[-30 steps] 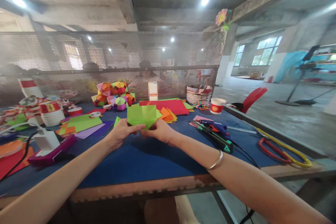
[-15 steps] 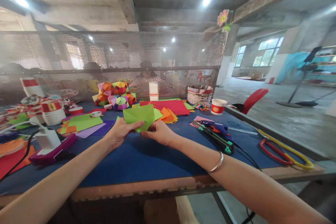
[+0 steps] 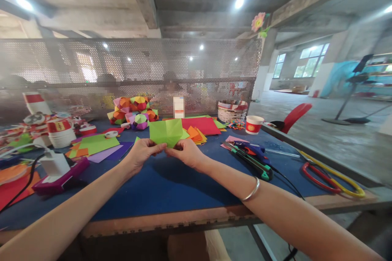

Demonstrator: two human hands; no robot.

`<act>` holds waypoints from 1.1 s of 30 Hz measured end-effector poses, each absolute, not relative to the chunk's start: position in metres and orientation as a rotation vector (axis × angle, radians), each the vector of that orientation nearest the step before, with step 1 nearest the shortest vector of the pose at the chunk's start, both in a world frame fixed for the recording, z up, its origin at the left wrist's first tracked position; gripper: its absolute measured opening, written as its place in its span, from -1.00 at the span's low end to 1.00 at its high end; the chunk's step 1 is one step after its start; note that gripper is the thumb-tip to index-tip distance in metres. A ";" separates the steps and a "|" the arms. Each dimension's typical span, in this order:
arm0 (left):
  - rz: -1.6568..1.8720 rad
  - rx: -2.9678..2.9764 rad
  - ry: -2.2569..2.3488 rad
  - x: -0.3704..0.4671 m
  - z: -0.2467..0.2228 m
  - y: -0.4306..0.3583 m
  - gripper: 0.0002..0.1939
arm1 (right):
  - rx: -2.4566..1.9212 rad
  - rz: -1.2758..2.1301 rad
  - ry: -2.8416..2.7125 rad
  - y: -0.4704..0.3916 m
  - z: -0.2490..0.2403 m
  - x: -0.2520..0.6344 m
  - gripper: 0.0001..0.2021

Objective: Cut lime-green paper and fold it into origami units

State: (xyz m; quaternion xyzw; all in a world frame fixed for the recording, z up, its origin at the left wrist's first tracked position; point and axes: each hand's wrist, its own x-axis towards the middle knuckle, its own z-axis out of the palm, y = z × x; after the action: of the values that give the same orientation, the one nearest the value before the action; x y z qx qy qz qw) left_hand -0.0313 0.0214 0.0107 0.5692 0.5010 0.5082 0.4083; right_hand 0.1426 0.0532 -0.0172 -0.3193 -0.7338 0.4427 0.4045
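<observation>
A creased green paper [image 3: 165, 131] is held up above the blue tabletop [image 3: 153, 195]. My left hand [image 3: 142, 153] pinches its lower edge, with the thumb in front. Close beside it, my right hand [image 3: 186, 153] grips the same edge, the two thumbs nearly touching. The other fingers are partly hidden behind the sheet. Red paper [image 3: 203, 125] lies behind my right hand, with orange folded pieces [image 3: 196, 134] in front of it.
Green sheets [image 3: 101, 142], a purple power strip [image 3: 63, 177] and stacked paper cups [image 3: 60, 132] are at left. Paper balls [image 3: 134, 112] stand behind. To the right are a cutter [image 3: 252, 163], a paper cup [image 3: 254, 124], a basket [image 3: 232, 111] and scissors [image 3: 333, 177].
The green paper has turned to face the camera more squarely and looks more spread out. My left hand has shifted slightly right, and my right hand's fingers have moved along the lower edge.
</observation>
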 end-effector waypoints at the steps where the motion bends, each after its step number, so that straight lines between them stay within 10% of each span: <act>1: 1.286 1.416 1.257 -0.032 0.010 0.022 -0.56 | -0.808 1.122 -1.853 0.053 -0.016 0.143 -0.78; 33: 1.327 1.490 1.246 -0.037 0.010 0.023 -0.56 | -0.857 1.202 -1.798 0.045 -0.007 0.145 -0.79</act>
State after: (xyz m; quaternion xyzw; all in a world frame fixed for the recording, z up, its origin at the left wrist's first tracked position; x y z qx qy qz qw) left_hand -0.0369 0.0229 0.0098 0.5849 0.4890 0.5206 0.3844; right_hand 0.1451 0.0447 -0.0067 -0.3381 -0.7095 0.4744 0.3964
